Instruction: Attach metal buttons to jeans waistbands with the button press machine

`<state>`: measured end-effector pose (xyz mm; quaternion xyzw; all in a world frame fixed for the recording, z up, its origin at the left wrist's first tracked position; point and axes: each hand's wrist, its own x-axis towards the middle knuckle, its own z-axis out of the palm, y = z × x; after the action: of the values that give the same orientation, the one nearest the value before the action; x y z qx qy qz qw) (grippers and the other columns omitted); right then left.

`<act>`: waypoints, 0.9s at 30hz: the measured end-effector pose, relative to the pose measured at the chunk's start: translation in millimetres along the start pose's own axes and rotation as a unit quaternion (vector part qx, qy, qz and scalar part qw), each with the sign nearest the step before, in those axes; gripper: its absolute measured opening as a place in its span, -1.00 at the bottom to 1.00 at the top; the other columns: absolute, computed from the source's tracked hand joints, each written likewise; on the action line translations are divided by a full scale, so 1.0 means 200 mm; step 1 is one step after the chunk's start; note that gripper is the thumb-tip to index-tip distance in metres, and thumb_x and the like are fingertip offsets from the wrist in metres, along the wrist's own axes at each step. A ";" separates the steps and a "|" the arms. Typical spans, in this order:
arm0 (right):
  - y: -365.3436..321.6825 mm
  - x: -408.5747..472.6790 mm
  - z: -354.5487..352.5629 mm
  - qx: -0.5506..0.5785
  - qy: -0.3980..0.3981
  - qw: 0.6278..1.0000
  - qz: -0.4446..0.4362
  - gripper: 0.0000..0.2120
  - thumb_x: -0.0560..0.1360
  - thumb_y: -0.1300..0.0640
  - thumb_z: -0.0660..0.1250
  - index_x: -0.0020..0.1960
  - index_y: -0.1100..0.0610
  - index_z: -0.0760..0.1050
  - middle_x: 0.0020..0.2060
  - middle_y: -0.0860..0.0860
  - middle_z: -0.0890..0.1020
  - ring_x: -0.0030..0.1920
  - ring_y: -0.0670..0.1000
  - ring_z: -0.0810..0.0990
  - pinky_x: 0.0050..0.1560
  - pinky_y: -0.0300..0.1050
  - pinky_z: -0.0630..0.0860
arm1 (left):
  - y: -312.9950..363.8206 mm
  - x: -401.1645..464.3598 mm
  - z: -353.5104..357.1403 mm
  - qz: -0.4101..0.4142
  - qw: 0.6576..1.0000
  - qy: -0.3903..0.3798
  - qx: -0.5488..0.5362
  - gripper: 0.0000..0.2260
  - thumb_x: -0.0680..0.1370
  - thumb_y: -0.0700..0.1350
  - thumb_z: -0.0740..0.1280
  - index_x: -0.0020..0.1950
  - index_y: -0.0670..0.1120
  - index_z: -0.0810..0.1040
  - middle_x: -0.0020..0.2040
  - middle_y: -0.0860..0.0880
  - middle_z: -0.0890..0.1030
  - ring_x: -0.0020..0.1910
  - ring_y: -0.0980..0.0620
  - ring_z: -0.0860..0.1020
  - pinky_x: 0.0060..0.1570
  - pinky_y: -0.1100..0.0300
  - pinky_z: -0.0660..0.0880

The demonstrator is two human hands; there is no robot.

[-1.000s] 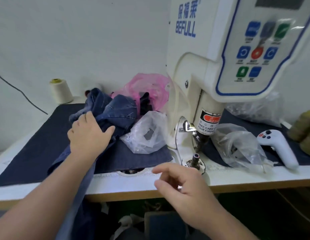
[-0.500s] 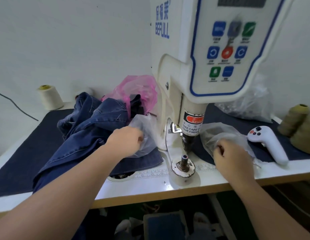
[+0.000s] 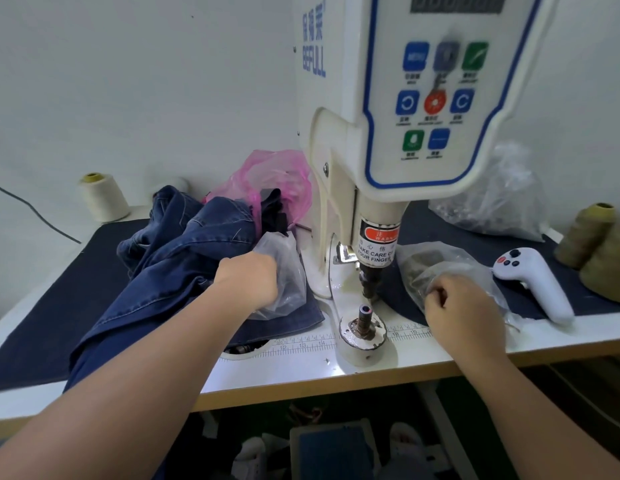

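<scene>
Either side of the press (image 3: pixel 367 168), both hands, left (image 3: pixel 247 284) and right (image 3: pixel 455 303), curl into clear bags (image 3: pixel 287 271), likely fetching button parts; contents unseen.

Both forearms are bare from the bottom edge of the picture up to the wrists; no sleeve, cuff, watch or bracelet shows anywhere along them. The left hand (image 3: pixel 247 280) wears no glove, and no ring can be seen on the back of it. The right hand (image 3: pixel 461 308) is likewise ungloved, its knuckles and fingers bare of rings. Fingernails are too small and turned away to tell anything about them.
</scene>
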<state>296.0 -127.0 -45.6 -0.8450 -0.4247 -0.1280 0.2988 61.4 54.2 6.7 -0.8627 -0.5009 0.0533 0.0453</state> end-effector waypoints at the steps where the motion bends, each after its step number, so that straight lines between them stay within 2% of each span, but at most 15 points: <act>1: 0.00 0.00 0.00 0.000 -0.001 1.000 -0.001 -0.69 0.51 0.24 0.26 -0.37 0.03 0.36 -0.47 -0.05 0.44 -0.43 -0.05 0.42 -0.43 -0.17 0.21 | 0.01 0.00 0.00 0.001 1.000 0.000 0.010 -0.93 0.57 -0.11 0.23 -0.12 0.00 0.43 -0.29 0.06 0.41 -0.32 0.02 0.40 -0.13 0.09 0.35; 5: 0.01 0.00 0.00 0.002 0.001 1.000 0.001 -0.70 0.52 0.22 0.26 -0.37 0.04 0.37 -0.46 -0.04 0.45 -0.42 -0.05 0.43 -0.43 -0.17 0.22 | 0.04 -0.01 0.01 -0.012 0.999 -0.009 0.051 -0.78 0.56 -0.20 0.27 -0.26 -0.03 0.34 -0.31 0.04 0.40 -0.38 0.02 0.37 -0.19 0.11 0.38; 7: 0.01 0.00 0.00 0.005 0.002 1.000 -0.001 -0.71 0.52 0.22 0.26 -0.36 0.04 0.38 -0.46 -0.04 0.46 -0.42 -0.05 0.43 -0.43 -0.16 0.24 | 0.06 -0.01 0.01 -0.015 0.998 -0.023 0.062 -0.84 0.57 -0.19 0.29 -0.19 -0.03 0.38 -0.30 0.04 0.39 -0.34 0.01 0.39 -0.15 0.10 0.37; 10: 0.01 0.00 0.00 0.010 0.001 1.000 -0.001 -0.72 0.52 0.23 0.26 -0.36 0.05 0.38 -0.45 -0.04 0.46 -0.41 -0.04 0.44 -0.42 -0.15 0.28 | 0.06 -0.02 0.01 0.000 0.998 -0.021 0.062 -0.92 0.60 -0.15 0.27 -0.03 0.01 0.40 -0.29 0.05 0.36 -0.16 -0.04 0.42 -0.03 0.10 0.30; 12: 0.01 0.00 0.01 0.017 0.001 1.000 -0.002 -0.71 0.51 0.23 0.25 -0.36 0.04 0.37 -0.46 -0.04 0.46 -0.41 -0.04 0.44 -0.42 -0.15 0.28 | 0.06 -0.03 0.00 0.007 0.999 0.003 0.054 -0.94 0.61 -0.15 0.23 0.03 0.01 0.44 -0.28 0.05 0.38 -0.15 -0.04 0.42 0.01 0.09 0.28; 14: 0.01 0.00 0.01 0.020 0.003 1.000 -0.003 -0.71 0.51 0.23 0.25 -0.37 0.04 0.37 -0.46 -0.05 0.46 -0.41 -0.05 0.43 -0.42 -0.16 0.26 | 0.06 -0.04 -0.02 0.012 0.998 0.049 0.038 -0.86 0.61 -0.15 0.19 0.13 -0.03 0.49 -0.22 0.03 0.42 -0.14 -0.05 0.44 0.01 0.08 0.29; 17: 0.01 0.00 0.01 0.017 0.003 1.000 -0.004 -0.72 0.52 0.23 0.25 -0.36 0.06 0.38 -0.45 -0.04 0.46 -0.41 -0.04 0.43 -0.42 -0.15 0.28 | 0.06 -0.05 -0.04 0.002 0.994 0.095 -0.055 -0.82 0.62 -0.15 0.18 0.18 -0.08 0.49 -0.14 -0.02 0.45 -0.16 -0.07 0.46 -0.06 0.08 0.35; 20: 0.02 0.00 0.01 0.012 0.000 1.000 -0.002 -0.73 0.52 0.22 0.26 -0.35 0.07 0.40 -0.45 -0.04 0.47 -0.40 -0.04 0.44 -0.42 -0.15 0.32 | 0.05 -0.06 -0.05 -0.004 0.977 0.080 -0.196 -0.91 0.61 -0.14 0.20 0.05 -0.03 0.48 -0.03 -0.05 0.57 -0.10 -0.08 0.51 -0.11 0.07 0.46; 22: 0.01 0.00 0.01 0.013 0.001 1.000 0.001 -0.72 0.52 0.22 0.26 -0.35 0.06 0.40 -0.45 -0.04 0.47 -0.40 -0.04 0.44 -0.43 -0.15 0.29 | 0.05 -0.07 -0.05 -0.005 0.965 0.088 -0.245 -0.91 0.59 -0.15 0.22 0.01 0.01 0.50 0.04 -0.03 0.61 -0.04 -0.06 0.54 -0.04 0.06 0.51; 25: 0.02 0.00 0.01 0.016 0.002 1.000 0.005 -0.74 0.52 0.23 0.26 -0.34 0.08 0.42 -0.44 -0.04 0.48 -0.40 -0.04 0.45 -0.42 -0.15 0.30 | 0.05 -0.09 -0.04 -0.014 0.942 0.140 -0.304 -0.89 0.57 -0.16 0.29 0.05 0.00 0.56 -0.03 0.06 0.60 -0.02 0.00 0.56 0.01 0.09 0.52; 27: 0.02 0.00 0.01 0.018 0.003 1.000 0.005 -0.75 0.53 0.23 0.26 -0.32 0.09 0.44 -0.43 -0.03 0.49 -0.39 -0.03 0.46 -0.42 -0.15 0.33 | 0.06 -0.10 -0.04 -0.007 0.911 0.179 -0.373 -0.91 0.54 -0.18 0.35 -0.02 0.01 0.55 -0.14 0.14 0.58 -0.11 0.10 0.56 -0.03 0.25 0.49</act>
<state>298.8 -126.6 -48.7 -0.8411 -0.4220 -0.1209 0.3160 62.1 30.5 14.1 -0.8082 -0.4743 -0.2927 -0.1904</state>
